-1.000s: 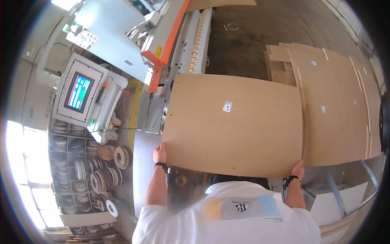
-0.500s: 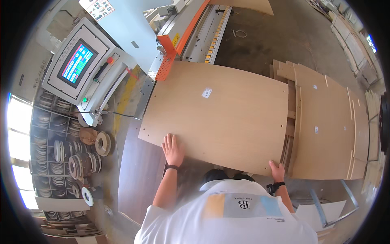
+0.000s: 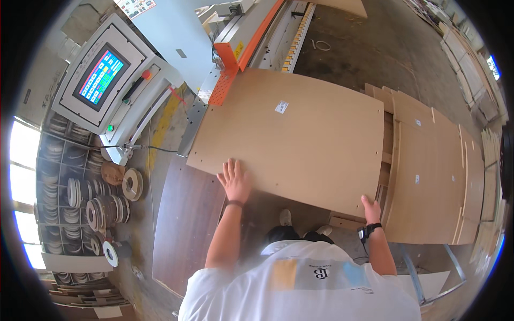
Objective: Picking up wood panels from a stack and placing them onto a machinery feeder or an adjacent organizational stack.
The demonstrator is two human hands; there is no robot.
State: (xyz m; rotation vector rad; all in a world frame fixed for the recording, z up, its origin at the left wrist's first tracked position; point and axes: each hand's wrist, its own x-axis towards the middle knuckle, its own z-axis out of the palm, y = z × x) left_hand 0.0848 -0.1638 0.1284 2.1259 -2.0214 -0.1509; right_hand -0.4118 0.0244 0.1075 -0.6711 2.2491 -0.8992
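- White shirt (image 3: 241, 299), lower centre of frame; short sleeves (image 3: 203, 283), forearms bare below the hems.
- Print (image 3: 316, 274) across shirt: yellow-orange block at left, grey middle with dark lettering, light blue block at right; fine dark lines beneath.
- Left hand (image 3: 236, 184) bare; slim dark band (image 3: 234, 203) at wrist.
- Right hand (image 3: 371, 209) bare; bulkier black strap device (image 3: 369, 230) at wrist, thin dark cable (image 3: 365, 249) below it.
- Dark legwear (image 3: 282, 234), mostly hidden; pale shoes (image 3: 286, 217).
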